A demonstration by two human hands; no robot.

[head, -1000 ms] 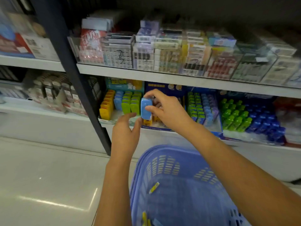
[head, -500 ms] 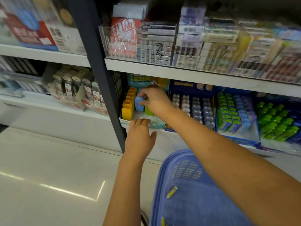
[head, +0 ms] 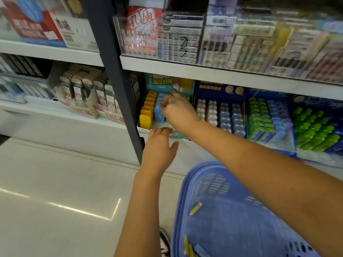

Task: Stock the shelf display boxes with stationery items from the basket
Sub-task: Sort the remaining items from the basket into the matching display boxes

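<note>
The left hand (head: 159, 145) lies open, straight fingertips touching the front wall of the teal display box (head: 179, 135), probably to stop it sliding. Inside the box, beside the yellow row (head: 146, 112), the right hand (head: 178, 111) makes a narrow grip that seems to pinch a blue piece (head: 158, 115); blur hides the fingertips. The basket (head: 213, 182) stands below the box.

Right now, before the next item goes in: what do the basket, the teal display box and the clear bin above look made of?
Basket: moulded plastic, matte blue; slotted walls, rounded rim. Teal display box: probably printed card; thin flat walls. Clear bin: rigid transparent plastic, perhaps acrylic; goods show through, edges glint.
</note>
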